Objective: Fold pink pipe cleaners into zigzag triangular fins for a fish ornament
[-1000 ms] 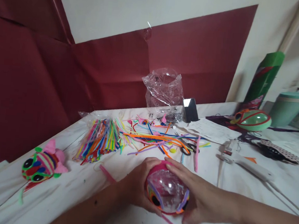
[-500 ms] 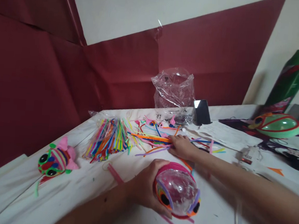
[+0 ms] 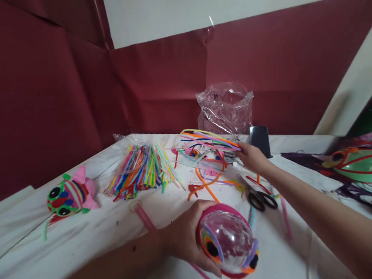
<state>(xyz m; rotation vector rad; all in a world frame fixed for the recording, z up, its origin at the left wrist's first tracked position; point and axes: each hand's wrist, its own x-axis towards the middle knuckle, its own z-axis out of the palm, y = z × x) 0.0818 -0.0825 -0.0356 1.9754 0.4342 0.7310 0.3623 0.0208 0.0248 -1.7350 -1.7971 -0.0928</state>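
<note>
My left hand (image 3: 186, 238) grips a clear plastic ball (image 3: 227, 241) trimmed with pink, orange and purple pipe cleaners and two black eyes, low at the table's near side. My right hand (image 3: 252, 156) reaches to the far side and is closed on a bunch of coloured pipe cleaners (image 3: 210, 140), lifted off the table and sticking out to the left. Loose pipe cleaners (image 3: 205, 179) lie below the bunch. Black-handled scissors (image 3: 258, 199) rest under my right forearm.
A bundle of coloured pipe cleaners (image 3: 140, 172) in clear wrap lies at centre left. A finished striped fish toy (image 3: 68, 194) sits at the left edge. A crumpled clear bag (image 3: 225, 108) and a dark phone (image 3: 260, 139) stand at the back. A green ball toy (image 3: 362, 164) lies far right.
My right hand left the ball, reached to the loose pipe cleaners, closed on a bunch and lifted it off the table. The left hand kept the ball.
</note>
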